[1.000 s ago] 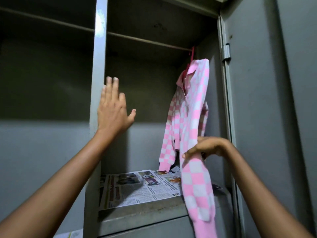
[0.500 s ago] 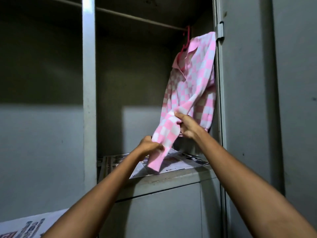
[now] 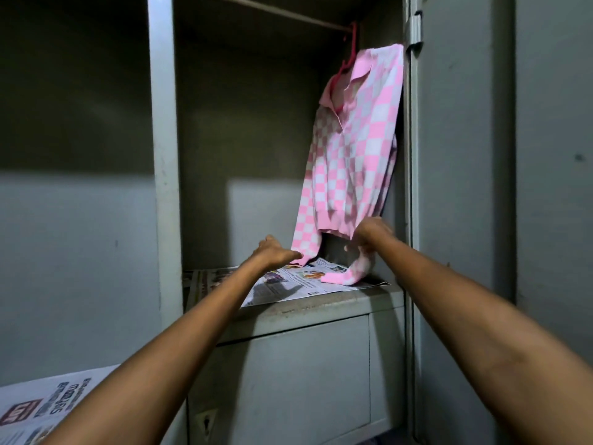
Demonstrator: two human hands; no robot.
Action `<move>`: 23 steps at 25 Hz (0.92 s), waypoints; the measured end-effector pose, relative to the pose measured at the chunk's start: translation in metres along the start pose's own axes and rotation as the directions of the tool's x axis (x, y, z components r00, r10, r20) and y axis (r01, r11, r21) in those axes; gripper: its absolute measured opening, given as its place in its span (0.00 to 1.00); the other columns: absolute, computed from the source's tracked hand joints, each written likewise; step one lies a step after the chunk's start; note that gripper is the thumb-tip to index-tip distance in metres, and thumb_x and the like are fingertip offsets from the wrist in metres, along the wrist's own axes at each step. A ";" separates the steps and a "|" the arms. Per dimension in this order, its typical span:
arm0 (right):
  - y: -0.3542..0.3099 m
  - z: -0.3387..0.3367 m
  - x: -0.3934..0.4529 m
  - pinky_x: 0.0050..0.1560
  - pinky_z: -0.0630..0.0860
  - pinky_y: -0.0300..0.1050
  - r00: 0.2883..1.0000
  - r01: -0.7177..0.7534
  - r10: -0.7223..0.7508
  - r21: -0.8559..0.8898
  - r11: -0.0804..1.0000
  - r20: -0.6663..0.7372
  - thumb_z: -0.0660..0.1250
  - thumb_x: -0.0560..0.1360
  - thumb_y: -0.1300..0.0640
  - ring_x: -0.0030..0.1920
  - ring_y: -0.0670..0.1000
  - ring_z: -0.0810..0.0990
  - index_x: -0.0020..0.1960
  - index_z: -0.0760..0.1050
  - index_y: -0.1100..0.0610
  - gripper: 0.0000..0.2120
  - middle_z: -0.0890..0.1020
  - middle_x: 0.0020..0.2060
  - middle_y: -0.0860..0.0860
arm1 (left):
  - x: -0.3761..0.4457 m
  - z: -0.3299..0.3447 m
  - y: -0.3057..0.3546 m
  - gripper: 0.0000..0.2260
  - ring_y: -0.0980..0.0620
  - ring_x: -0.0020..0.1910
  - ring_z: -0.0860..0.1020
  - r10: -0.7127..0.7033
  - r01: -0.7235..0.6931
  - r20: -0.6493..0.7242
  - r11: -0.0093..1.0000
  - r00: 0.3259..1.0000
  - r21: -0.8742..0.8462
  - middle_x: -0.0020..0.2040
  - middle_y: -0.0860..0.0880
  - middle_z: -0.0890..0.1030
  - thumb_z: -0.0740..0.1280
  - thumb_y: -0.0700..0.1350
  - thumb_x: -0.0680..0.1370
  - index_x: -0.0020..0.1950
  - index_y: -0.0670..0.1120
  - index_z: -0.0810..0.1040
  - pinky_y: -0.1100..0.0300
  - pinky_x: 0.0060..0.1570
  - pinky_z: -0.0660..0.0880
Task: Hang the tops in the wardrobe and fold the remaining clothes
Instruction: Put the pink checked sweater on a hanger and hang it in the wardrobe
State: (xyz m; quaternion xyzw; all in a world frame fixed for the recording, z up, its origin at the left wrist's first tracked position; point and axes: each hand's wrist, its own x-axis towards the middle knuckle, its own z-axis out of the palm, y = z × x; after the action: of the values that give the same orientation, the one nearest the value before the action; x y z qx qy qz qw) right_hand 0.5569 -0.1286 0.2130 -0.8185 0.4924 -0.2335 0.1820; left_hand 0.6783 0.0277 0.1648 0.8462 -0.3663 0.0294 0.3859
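In a dim grey metal wardrobe (image 3: pixel 163 155), both the left hand (image 3: pixel 272 253) and right hand (image 3: pixel 372 232) pinch a pink-checked top (image 3: pixel 356 149) above a shelf-lining newspaper (image 3: pixel 298 284), its print unreadable.

left hand (image 3: pixel 272 252): bare, no rings | right hand (image 3: pixel 372 232): bare | forearms: uncovered, no sleeves, watch or bands visible

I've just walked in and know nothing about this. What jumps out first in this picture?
A pink-and-white checked top hangs on a pink hanger from the rail at the right end of a dim grey wardrobe. Both hands reach in low: the left hand pinches one sleeve cuff, and the right hand holds the hem, though its grip is blurred. The other sleeve trails onto newspaper lining the shelf.
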 end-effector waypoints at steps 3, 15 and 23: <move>0.021 0.011 -0.003 0.13 0.63 0.31 1.000 -0.010 0.010 0.609 0.793 0.004 0.67 0.75 0.64 0.14 0.42 0.71 0.51 0.72 0.66 0.08 0.77 0.29 0.54 | -0.005 0.010 -0.005 0.35 0.42 0.66 0.69 0.002 -0.001 0.049 1.000 0.999 -0.026 0.69 0.40 0.67 0.70 0.54 0.73 0.71 0.38 0.60 0.53 0.61 0.70; 0.057 0.091 0.003 0.63 0.69 0.51 0.987 0.156 -0.157 -0.029 0.987 -0.046 0.61 0.76 0.41 0.64 0.59 0.73 0.67 0.65 0.63 0.30 0.74 0.65 0.59 | -0.028 0.046 -0.012 0.31 0.43 0.71 0.64 0.036 -0.120 0.236 0.928 0.971 0.353 0.74 0.41 0.64 0.55 0.62 0.78 0.73 0.41 0.64 0.53 0.68 0.63; 0.056 0.104 -0.049 0.52 0.74 0.50 0.786 0.601 -0.476 0.305 0.739 -0.394 0.61 0.79 0.50 0.56 0.58 0.77 0.57 0.73 0.60 0.15 0.80 0.55 0.57 | -0.060 0.054 -0.010 0.30 0.42 0.70 0.65 0.215 -0.205 -0.043 0.963 0.976 0.174 0.72 0.41 0.66 0.57 0.61 0.78 0.72 0.41 0.62 0.52 0.67 0.61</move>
State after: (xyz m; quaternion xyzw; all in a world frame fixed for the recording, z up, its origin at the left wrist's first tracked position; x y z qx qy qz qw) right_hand 0.5547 -0.1032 0.0876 -0.8248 0.1911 -0.4928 0.2008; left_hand 0.6289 0.0315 0.1008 0.8307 -0.4383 0.1268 0.3189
